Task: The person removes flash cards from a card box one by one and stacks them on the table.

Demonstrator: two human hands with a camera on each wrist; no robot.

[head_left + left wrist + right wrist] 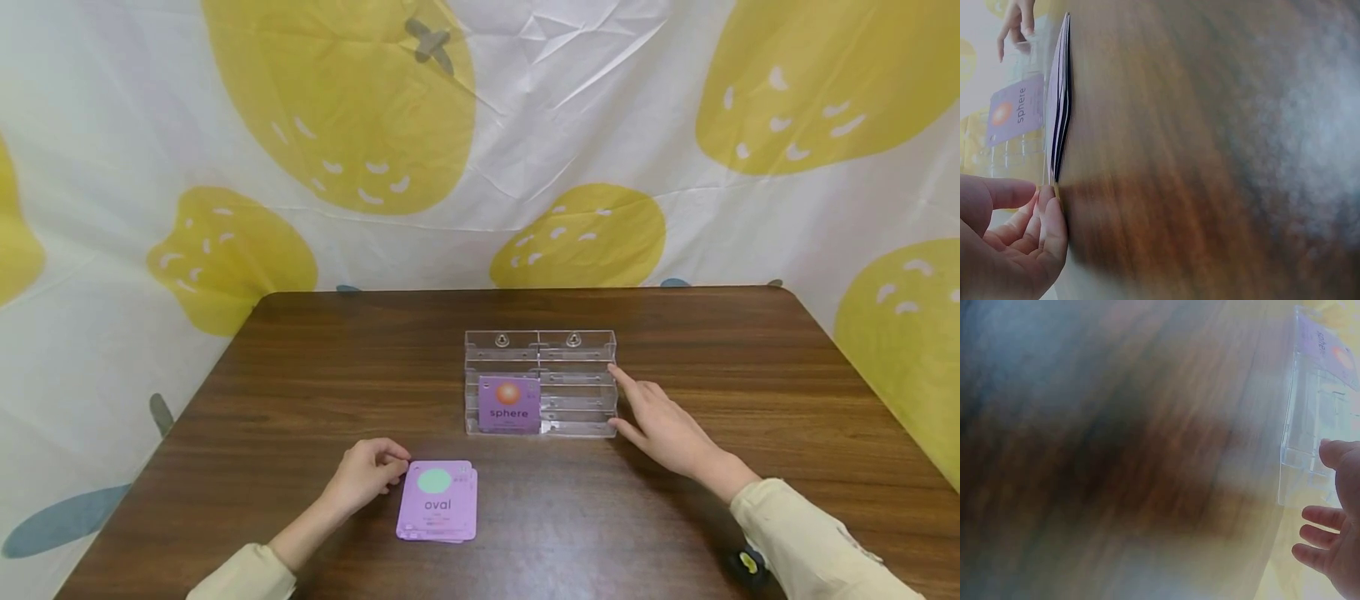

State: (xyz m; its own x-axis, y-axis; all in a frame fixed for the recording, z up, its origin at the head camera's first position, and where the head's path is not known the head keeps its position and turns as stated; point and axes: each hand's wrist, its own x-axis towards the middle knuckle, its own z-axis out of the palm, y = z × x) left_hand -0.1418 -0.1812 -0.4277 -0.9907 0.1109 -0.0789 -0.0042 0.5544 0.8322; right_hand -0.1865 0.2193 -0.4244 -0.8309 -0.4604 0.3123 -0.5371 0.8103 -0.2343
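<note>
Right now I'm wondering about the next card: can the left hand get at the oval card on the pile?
Probably yes: the left hand already touches the pile's edge, and the oval card lies on top, uncovered.

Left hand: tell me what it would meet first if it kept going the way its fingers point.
The left hand points right, its fingertips at the edge of the stack of purple shape cards topped by "oval". It would meet that stack first, and in the left wrist view the fingertips look already against it.
</note>
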